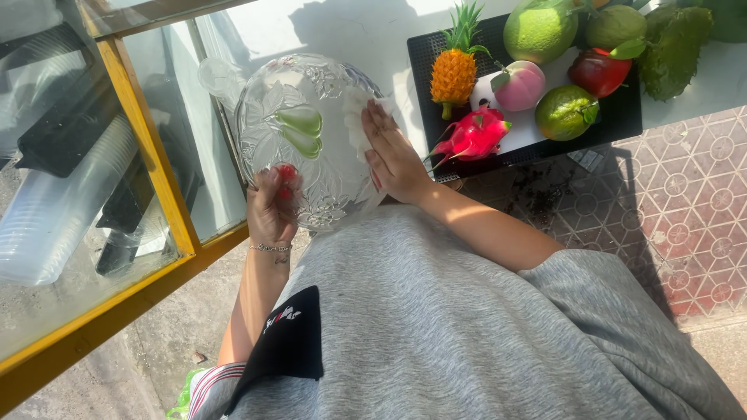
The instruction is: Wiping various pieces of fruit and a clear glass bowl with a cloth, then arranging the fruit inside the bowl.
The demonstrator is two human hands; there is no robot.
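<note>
- Clear embossed glass plate, round (311,132): held up in front of torso, tilted, face toward camera; lower-left rim in grip of left hand (271,206).
- Left grip: fingers curled shut on rim, thumb over front face, red nails showing thru glass.
- Right hand (393,155): flat, fingers extended, palm pressing white crumpled cloth or tissue (359,117) against plate's right portion. Not a closed grip; held by palm pressure only.
- Key relation: plate lies up and right of left grip, spanning toward right hand; cloth at right rim, directly under right palm. Right hand nearer to cloth; left hand sole support at rim.
- Round plate, so no long axis; tilt approx. toward viewer.
- Black perforated plastic tray (622,117) on white bench (373,31), well right of plate, apart from both hands.
- Count, fruit on or by tray: 1 small orange pineapple (454,74), 1 pink dragon fruit (475,136), 1 pink peach (520,85), 1 red apple (597,71), 1 green citrus (566,113), 2 larger green round fruit behind, 1 spiky green fruit at far right.
- Count, others: 1 plate, 1 cloth, 1 tray.
- Yellow-framed glass cabinet (148,148) at left; stacked clear plastic cups inside, no. cannot tell.
</note>
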